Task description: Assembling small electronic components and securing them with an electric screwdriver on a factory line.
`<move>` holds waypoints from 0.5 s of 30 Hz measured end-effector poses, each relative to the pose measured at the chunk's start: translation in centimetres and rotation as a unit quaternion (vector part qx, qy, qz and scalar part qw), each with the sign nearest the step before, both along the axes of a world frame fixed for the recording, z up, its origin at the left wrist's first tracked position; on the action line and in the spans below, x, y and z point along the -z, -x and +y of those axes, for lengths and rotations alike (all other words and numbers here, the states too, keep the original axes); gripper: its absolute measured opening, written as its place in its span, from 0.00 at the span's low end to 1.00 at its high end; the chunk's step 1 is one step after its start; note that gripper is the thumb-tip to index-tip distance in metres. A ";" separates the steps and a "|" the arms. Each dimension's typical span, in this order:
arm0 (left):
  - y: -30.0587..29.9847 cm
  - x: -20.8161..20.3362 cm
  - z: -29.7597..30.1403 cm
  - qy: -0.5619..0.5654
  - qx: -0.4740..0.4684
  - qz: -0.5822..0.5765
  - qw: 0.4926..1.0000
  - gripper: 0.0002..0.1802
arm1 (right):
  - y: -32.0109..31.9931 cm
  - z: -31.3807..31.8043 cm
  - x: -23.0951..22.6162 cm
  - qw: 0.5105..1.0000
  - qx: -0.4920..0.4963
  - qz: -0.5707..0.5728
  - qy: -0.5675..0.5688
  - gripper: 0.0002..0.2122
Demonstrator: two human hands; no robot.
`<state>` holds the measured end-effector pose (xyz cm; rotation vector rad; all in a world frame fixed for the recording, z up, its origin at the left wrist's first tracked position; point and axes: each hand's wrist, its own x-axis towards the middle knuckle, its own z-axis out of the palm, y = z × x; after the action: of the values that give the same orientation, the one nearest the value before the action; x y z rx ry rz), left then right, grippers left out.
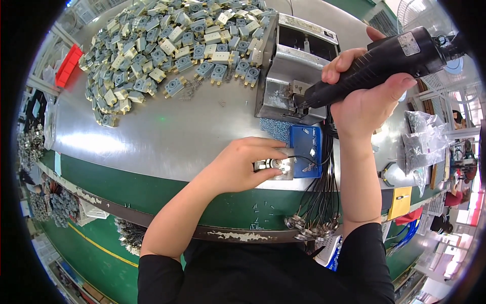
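My right hand (362,109) is wrapped round a black electric screwdriver (377,66), tilted so its tip points down and left. That tip meets the front of a metal screw feeder (276,96); the exact contact is hidden. Near the bench's front edge, my left hand (238,164) closes its thumb and fingers on a small round metal part (275,163). The part sits on a metal block (289,171), and a thin black cable appears to run from it to the right. Beside the block stands a shallow blue tray (307,173) with a few small pieces in it.
Grey and cream plastic housings (172,40) lie heaped at the back left. Small blue screws (276,128) are piled before the feeder. Black-cabled metal parts (314,225) hang at the front edge, near scattered screws (259,215). Plastic bags (425,142) lie right; a red bin (68,66) stands left.
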<state>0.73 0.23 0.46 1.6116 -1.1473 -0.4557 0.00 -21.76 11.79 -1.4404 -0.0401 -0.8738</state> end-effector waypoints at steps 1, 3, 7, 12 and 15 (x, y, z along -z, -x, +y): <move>-0.1 0.0 0.0 0.000 0.003 -0.002 1.000 0.18 | 0.0 0.0 0.1 1.000 0.007 -0.002 0.006 0.54; -0.1 0.0 -0.1 0.001 0.005 -0.004 1.000 0.18 | -0.2 0.0 0.0 1.000 0.007 -0.002 0.001 0.54; -0.1 0.0 0.0 0.001 0.005 0.001 1.000 0.19 | -0.3 0.0 0.0 1.000 -0.007 0.007 0.004 0.53; -0.1 -0.1 0.0 -0.002 0.002 -0.002 1.000 0.19 | -0.3 0.0 -0.1 1.000 -0.016 0.009 0.012 0.52; 0.0 -0.1 0.0 -0.003 0.001 -0.001 1.000 0.19 | -0.1 0.5 -0.3 0.999 -0.012 0.015 0.032 0.50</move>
<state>0.71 0.27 0.57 1.6159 -1.1494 -0.4589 0.09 -21.23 12.12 -1.5089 -0.0638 -0.8375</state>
